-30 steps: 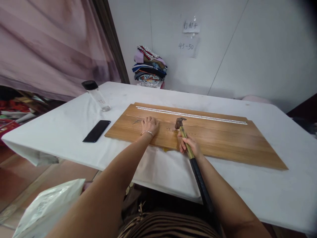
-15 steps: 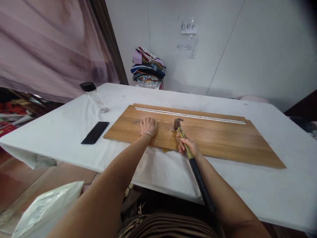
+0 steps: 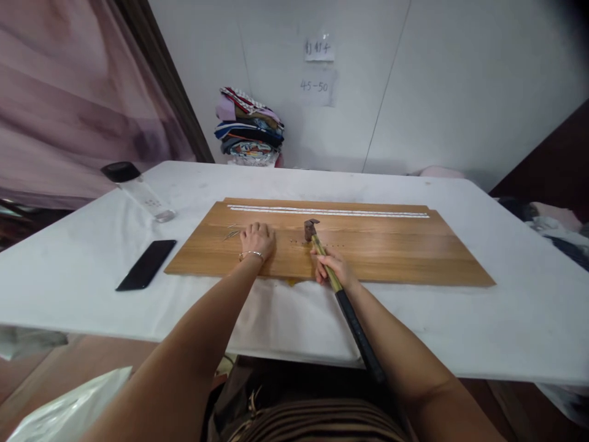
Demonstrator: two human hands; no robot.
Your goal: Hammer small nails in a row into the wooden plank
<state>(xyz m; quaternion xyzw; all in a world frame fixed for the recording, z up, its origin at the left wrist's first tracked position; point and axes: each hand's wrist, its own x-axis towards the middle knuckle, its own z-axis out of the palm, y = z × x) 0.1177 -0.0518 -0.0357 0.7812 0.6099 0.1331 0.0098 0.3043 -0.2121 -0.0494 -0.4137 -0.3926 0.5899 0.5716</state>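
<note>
A wooden board (image 3: 391, 252) lies flat on the white-covered table. My left hand (image 3: 257, 240) rests palm down on its left half, fingers extended, just right of a few loose nails (image 3: 232, 234). My right hand (image 3: 332, 267) grips the hammer (image 3: 337, 283) by its handle near the head, over the board's front edge. The rusty hammer head is at the board's middle, beside a row of small nails or holes (image 3: 338, 245) too small to tell. A white measuring strip (image 3: 329, 212) runs along the board's back edge.
A black phone (image 3: 146, 265) and a clear bottle with a black lid (image 3: 148, 199) are on the table (image 3: 202, 314) left of the board. Folded clothes (image 3: 251, 132) are stacked behind the table by the wall. A pale bag (image 3: 69, 408) is at the lower left.
The view has turned slightly, so most of the scene sits further left. Both hands keep nearly the same places on the board, and the hammer is still in my right hand.
</note>
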